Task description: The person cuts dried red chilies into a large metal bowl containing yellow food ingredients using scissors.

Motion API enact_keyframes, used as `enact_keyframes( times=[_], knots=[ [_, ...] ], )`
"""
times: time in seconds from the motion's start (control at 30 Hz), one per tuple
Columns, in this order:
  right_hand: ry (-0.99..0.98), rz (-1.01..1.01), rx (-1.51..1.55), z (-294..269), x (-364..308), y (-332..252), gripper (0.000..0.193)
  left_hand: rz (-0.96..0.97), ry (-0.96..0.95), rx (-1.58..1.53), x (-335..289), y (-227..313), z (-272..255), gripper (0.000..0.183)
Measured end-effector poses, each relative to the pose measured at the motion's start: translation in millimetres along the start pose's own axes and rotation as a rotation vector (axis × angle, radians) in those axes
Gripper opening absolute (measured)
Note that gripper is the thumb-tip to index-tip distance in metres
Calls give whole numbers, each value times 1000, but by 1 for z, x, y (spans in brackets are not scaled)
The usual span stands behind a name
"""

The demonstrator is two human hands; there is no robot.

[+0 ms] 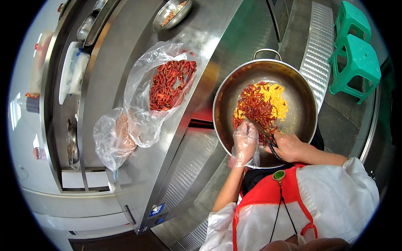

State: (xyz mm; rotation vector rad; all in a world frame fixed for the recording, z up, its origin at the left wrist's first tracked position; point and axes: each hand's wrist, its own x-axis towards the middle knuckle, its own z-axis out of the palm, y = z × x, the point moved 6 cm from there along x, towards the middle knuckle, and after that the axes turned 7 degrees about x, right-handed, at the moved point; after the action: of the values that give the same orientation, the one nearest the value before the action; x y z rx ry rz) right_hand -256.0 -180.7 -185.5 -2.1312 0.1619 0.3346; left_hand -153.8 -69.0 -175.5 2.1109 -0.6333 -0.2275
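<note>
Overhead view of a person at a steel desk. A large round steel pan lies at the 3 o'clock side of the picture, its loop handle at the pan's 12 o'clock. Inside it a heap of cut dried red chillies sits at centre, with a patch of yellow seeds touching it toward 2 o'clock.

The left hand, in a clear plastic glove, is at the pan's 6 o'clock rim; its grip is pressed together on a chilli at the heap's lower edge. The right hand, bare, is just beside it toward 5 o'clock; its grip is closed round the dark handles of a pair of scissors, whose blades point toward 10 o'clock into the heap.

On the desk, toward 10 o'clock from the pan, an open clear bag of whole red chillies; a second, crumpled clear bag touches it at its 7 o'clock. A small steel bowl stands at the picture's 12 o'clock. Two green plastic stools stand on the floor at 2 o'clock.
</note>
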Motion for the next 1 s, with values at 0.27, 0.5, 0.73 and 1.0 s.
enact_keyframes(
  times=[0.27, 0.5, 0.73, 1.0],
  knots=[
    [7, 18, -11, 2, 2, 2, 57, -60, 45, 21, 0, -6, 5, 17],
    [38, 62, 14, -4, 1, 1, 64, -294, 86, -275, -3, -32, 2, 20],
    [-75, 41, -103, -1, 1, -4, 75, -85, 97, -17, -2, -18, -10, 19],
    [-89, 36, -115, -2, 0, -5, 76, 13, 105, 184, -5, 14, -20, 18]
  ],
)
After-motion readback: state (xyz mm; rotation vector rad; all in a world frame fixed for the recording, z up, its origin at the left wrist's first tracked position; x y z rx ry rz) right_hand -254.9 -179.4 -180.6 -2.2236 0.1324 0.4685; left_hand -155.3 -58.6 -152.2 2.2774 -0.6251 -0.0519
